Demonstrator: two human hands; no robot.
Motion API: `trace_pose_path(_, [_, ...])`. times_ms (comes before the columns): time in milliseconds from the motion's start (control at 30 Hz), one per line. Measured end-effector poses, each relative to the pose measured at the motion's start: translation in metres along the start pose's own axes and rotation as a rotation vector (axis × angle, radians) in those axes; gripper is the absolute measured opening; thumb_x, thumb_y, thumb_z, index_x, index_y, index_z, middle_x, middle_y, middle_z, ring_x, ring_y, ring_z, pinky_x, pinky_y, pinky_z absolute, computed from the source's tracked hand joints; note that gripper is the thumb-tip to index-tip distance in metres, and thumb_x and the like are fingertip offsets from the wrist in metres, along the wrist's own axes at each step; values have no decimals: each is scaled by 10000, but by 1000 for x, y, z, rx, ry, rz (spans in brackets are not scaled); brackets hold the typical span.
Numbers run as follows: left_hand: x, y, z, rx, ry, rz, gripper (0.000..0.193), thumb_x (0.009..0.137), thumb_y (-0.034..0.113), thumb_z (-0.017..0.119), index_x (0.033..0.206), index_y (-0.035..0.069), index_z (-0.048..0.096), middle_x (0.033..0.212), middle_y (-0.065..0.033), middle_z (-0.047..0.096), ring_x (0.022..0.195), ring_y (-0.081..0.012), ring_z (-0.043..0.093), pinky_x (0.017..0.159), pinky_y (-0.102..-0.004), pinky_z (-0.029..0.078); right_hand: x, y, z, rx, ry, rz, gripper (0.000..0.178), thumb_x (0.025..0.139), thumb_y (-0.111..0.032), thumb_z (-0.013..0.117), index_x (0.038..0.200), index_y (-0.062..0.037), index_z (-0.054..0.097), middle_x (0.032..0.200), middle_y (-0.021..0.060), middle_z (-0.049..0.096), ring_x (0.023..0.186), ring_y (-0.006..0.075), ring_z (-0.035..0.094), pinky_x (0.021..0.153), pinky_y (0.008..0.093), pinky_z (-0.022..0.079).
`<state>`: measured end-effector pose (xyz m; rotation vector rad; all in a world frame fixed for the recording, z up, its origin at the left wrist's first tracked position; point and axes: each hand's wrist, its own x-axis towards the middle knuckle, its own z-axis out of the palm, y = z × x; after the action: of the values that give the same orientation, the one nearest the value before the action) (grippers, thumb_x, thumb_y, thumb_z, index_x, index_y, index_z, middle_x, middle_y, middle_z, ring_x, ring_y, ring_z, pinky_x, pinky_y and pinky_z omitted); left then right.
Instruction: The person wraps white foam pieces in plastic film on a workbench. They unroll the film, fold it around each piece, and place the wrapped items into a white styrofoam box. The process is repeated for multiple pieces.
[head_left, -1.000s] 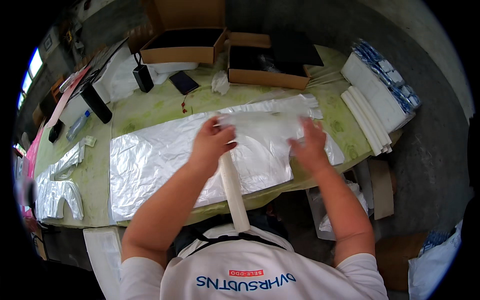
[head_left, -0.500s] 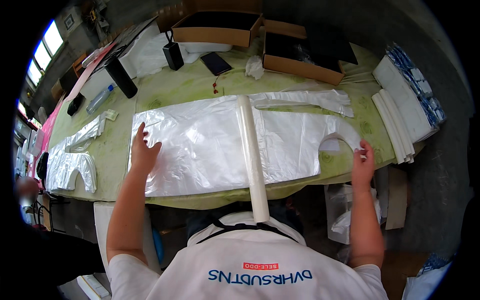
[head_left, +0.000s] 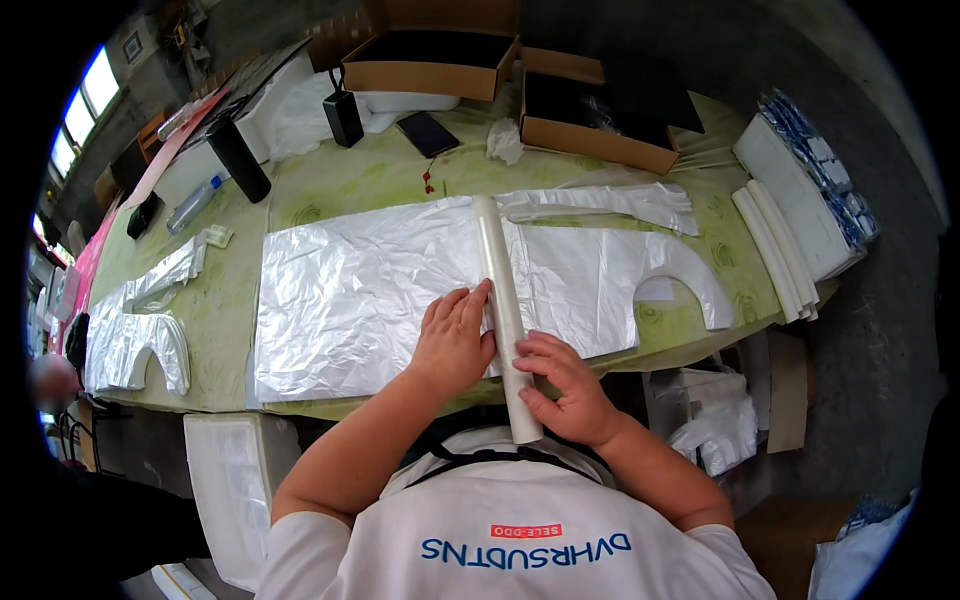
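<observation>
A pale green patterned tablecloth (head_left: 325, 188) covers the table. At its far side sit two open cardboard boxes with dark insides, the left one (head_left: 430, 79) farther away than the right one (head_left: 600, 149). In front of them, from left to right, lie or stand a clear plastic bottle (head_left: 192, 207) with a blue cap, a black cylinder (head_left: 238, 160), a black block with a loop strap (head_left: 344, 118), a dark smartphone (head_left: 428, 133) beside a red charm (head_left: 428, 178), and a crumpled white wad (head_left: 505, 142). At the right, white rolls (head_left: 768, 255) lie beside a white block (head_left: 790, 205) bearing blue-and-clear packets (head_left: 815, 165). Below the near left edge stands a white foam box (head_left: 222, 490).
</observation>
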<state>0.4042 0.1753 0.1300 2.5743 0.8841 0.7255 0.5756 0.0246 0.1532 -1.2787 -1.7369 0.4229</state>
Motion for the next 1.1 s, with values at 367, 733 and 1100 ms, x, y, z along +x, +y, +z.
trace_pose_path(367, [27,10,-53,-42,-74,273,453,912,152,666,1363,120,653,1539,-122,498,1438,-404,416,1133,-521,405,29,-30,14,-135,-83,-47,352,834,-131,755,1171,-62,680,1222,148,660,1237,416,552,1101,503,429])
trace_pose_path(733, [16,-4,-33,-48,-156,-73,668,892,222,726,1493,70,478,1656,-258,243,1545,-471,193,1237,-549,255,79,54,17,-672,36,127,461,846,-223,758,1294,-152,676,1487,234,442,1423,513,327,1163,703,237])
trace_pose_path(1100, [7,-26,-37,-77,-219,-125,723,905,253,665,1569,116,415,1710,-225,119,1583,-431,107,1272,-543,142,212,139,-19,-914,-231,755,615,944,-645,552,1457,-310,609,1724,149,175,1586,425,76,1233,676,72])
